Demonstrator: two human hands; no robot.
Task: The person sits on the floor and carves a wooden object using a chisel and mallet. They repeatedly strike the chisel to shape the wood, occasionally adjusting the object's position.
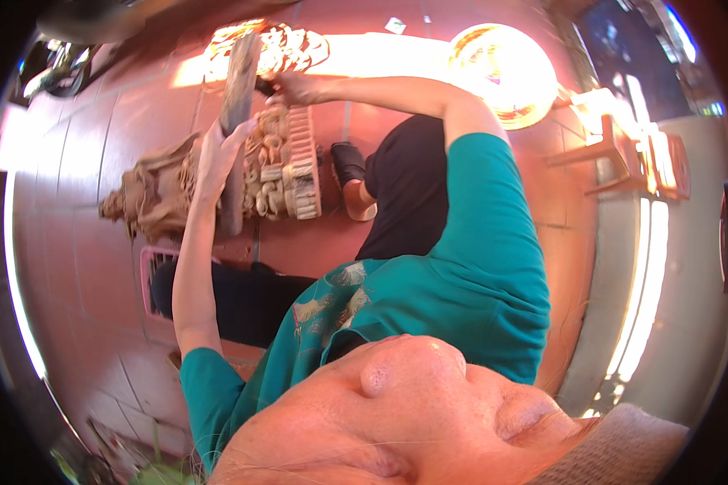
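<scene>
A carved wooden statue (162, 182) lies on its side on the tiled floor, its wide base, with dense rounded carving, toward my leg. Over it stretches a long, narrow piece of wood (240, 81), greyish brown and worn-looking. My left hand (218, 158) is wrapped round this piece near its middle. Close to its far part is my right hand (298, 89), fingers closed around a small dark object (265, 86) that touches or nearly touches the wood. What kind of object it is cannot be made out.
Beyond my hands sits a sunlit heap (287, 50) of pale, curled shapes. A round, shiny basin (501, 77) stands at the far right, near a low wooden stool (615, 153). A pink plastic frame (146, 279) is beside my left leg. Motorcycle parts (61, 69) show at far left.
</scene>
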